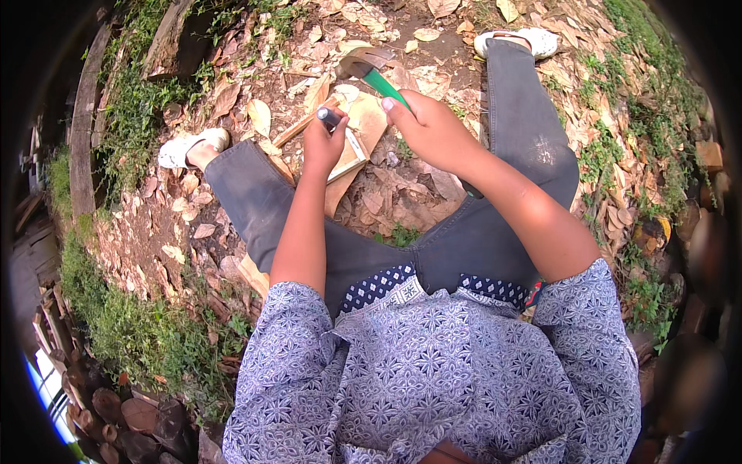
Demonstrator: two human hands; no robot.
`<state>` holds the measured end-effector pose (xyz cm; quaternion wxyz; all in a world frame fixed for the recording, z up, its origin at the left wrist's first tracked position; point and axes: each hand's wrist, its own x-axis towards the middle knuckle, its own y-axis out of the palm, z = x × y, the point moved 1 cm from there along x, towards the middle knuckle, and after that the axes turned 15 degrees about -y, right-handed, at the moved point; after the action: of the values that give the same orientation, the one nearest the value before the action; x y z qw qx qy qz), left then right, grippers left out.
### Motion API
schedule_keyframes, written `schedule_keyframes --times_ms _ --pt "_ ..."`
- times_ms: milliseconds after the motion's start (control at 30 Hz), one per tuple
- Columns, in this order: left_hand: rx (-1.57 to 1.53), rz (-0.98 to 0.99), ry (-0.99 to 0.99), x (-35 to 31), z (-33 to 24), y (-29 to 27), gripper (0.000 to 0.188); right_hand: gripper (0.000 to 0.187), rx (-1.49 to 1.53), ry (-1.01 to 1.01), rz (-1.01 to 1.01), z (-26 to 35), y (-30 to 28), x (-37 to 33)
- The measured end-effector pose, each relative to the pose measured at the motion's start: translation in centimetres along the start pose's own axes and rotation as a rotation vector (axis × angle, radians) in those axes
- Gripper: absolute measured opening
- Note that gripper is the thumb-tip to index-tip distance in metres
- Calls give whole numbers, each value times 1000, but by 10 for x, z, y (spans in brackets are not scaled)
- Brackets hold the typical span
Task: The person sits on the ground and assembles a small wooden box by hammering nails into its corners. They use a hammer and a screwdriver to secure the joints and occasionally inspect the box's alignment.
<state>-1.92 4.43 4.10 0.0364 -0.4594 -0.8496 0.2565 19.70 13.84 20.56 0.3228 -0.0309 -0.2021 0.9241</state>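
Note:
My left hand (323, 145) is closed round the dark handle of what looks like a chisel (328, 116), held upright with its pale end cap facing up; its blade is hidden under the hand. Below and beside that hand lies a pale wooden piece (349, 164) with straight edges, resting on a flat wooden board (368, 120). My right hand (434, 135) grips a claw hammer (383, 85) by its green handle. The hammer's metal head is raised beyond the chisel and to its right, apart from it.
My outstretched legs (529, 131) lie on either side of the work. Dry leaves (260, 116) and soil cover the ground. At the left are a long timber (85, 124) and a wood block (176, 42); stacked logs (139, 415) stand at the lower left.

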Motion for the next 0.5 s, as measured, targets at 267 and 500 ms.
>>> schedule_keyframes --times_ms 267,500 --pt "-937 -98 -414 -26 41 -3 17 43 251 150 -31 -11 5 -24" --pt "-188 35 -39 -3 -23 -17 12 34 432 301 -20 -9 -6 -25"
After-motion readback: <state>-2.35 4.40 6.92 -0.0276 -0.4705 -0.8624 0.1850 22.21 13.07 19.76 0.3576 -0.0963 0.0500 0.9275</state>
